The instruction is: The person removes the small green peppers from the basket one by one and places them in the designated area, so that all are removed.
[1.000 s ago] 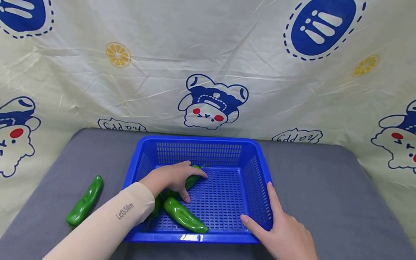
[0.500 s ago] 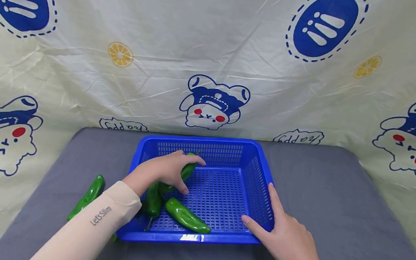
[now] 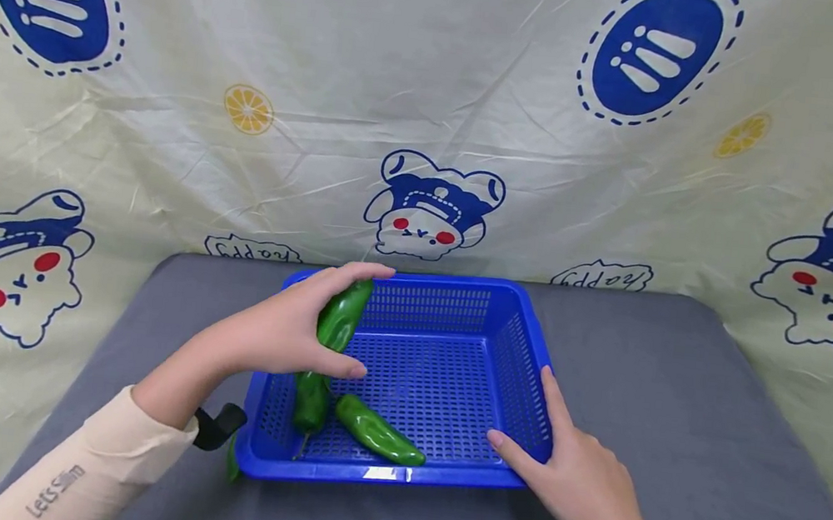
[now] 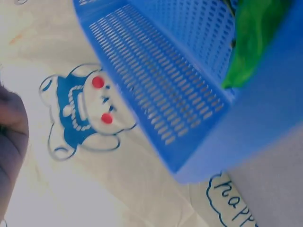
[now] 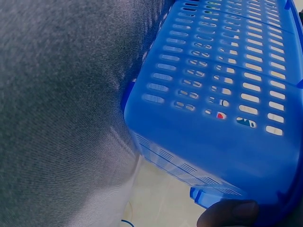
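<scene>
My left hand (image 3: 290,323) holds a green chili pepper (image 3: 345,313) between thumb and fingers, raised over the left side of a blue plastic basket (image 3: 396,474). Below that hand, another green pepper lies lengthwise in the basket, its stem toward the front; a shorter pepper (image 3: 379,430) rests near the front wall. My right hand (image 3: 576,476) grips the basket's front right corner, thumb over the rim and fingers along the outer side. In the left wrist view, part of the left hand (image 4: 12,127) shows at the edge, its hold out of sight.
A grey cloth (image 3: 624,372) covers the table. Beside the basket's front left corner, the edge of a green pepper (image 3: 234,460) shows. A patterned curtain (image 3: 302,199) hangs behind. A black strap (image 3: 220,425) sits at the left wrist.
My left hand has risen and moved left, lifting a pepper up from the basket floor. The left forearm now covers the spot where a pepper lay on the table. The right hand keeps its grip.
</scene>
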Available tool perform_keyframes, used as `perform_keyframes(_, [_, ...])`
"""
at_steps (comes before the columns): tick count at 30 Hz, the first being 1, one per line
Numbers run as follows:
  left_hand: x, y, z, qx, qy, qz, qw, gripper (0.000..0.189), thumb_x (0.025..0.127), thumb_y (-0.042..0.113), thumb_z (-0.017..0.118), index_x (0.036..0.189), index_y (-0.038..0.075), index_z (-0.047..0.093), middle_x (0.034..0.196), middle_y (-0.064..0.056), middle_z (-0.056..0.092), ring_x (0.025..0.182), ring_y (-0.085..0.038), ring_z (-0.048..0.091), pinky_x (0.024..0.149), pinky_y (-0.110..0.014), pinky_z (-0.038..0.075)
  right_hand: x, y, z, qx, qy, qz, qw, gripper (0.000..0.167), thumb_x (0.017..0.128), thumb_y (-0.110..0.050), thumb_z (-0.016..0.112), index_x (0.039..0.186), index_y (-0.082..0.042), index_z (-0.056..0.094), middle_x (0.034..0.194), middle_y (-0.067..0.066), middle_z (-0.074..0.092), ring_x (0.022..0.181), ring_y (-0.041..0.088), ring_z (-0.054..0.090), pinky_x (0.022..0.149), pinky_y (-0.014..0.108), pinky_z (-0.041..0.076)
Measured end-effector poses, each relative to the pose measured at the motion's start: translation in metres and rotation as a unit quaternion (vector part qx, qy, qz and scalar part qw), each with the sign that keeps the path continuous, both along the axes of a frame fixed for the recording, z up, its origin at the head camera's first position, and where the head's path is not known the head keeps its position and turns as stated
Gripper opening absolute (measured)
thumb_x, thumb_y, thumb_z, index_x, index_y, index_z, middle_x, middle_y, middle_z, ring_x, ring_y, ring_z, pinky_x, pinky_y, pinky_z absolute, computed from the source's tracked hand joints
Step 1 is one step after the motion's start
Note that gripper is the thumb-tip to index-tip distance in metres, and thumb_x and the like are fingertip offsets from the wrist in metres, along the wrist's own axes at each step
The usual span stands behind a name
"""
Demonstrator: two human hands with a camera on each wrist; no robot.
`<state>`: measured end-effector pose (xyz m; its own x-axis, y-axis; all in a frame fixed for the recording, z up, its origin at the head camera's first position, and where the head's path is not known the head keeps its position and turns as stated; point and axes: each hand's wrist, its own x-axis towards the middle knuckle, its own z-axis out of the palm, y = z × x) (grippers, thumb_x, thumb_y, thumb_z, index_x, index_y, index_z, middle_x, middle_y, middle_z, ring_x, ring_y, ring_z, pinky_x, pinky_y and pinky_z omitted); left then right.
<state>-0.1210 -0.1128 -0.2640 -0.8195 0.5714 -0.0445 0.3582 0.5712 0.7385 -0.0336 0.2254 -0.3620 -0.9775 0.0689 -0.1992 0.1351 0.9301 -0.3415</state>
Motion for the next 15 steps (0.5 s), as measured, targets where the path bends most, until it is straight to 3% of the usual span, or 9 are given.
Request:
perform_keyframes(4, [0.013,-0.025,0.007,0.034,0.006,0.045,0.9984,0.093,0.081,0.025,0.083,0.149,0.048,0.025,0.137,-0.011,0.041,0.089,-0.025,0.059,0.068,-0.036,0.056,0.0,0.0,-0.001,-0.004,0.0,-0.001,1.0,0.113,0.078,-0.089,0.045,0.16,-0.031,-0.005,0.125,0.028,0.064,0.091,0.033,0.068,0.055,0.036,0.042])
perform_keyframes(9, [0.025,-0.07,0.007,0.008,0.038,0.11,0.9931,0.094,0.083,0.032,0.082,0.152,0.05,0.02,0.128,-0.015,0.044,0.093,-0.028,0.055,0.068,-0.039,0.052,0.001,0.0,0.0,-0.007,0.002,-0.001,1.0,0.113,0.077,-0.089,0.046,0.16,-0.03,-0.004,0.121,0.027,0.066,0.09,0.031,0.068,0.054,0.034,0.041])
perform_keyframes(12, [0.03,-0.098,-0.004,-0.01,0.033,0.129,0.9911,0.097,0.083,0.031,0.081,0.154,0.048,0.017,0.127,-0.017,0.041,0.095,-0.03,0.051,0.068,-0.038,0.05,0.001,0.0,0.0,-0.008,-0.001,0.0,1.0,0.114,0.076,-0.089,0.045,0.16,-0.03,-0.004,0.123,0.028,0.065,0.091,0.032,0.068,0.053,0.034,0.04])
perform_keyframes(15, [0.033,-0.119,-0.023,-0.016,0.001,0.12,0.9926,0.099,0.083,0.028,0.081,0.156,0.043,0.015,0.132,-0.019,0.04,0.094,-0.028,0.053,0.068,-0.035,0.051,0.001,0.001,0.0,-0.007,0.0,-0.001,1.0,0.114,0.076,-0.089,0.046,0.16,-0.03,-0.004,0.124,0.028,0.064,0.091,0.032,0.068,0.053,0.034,0.041])
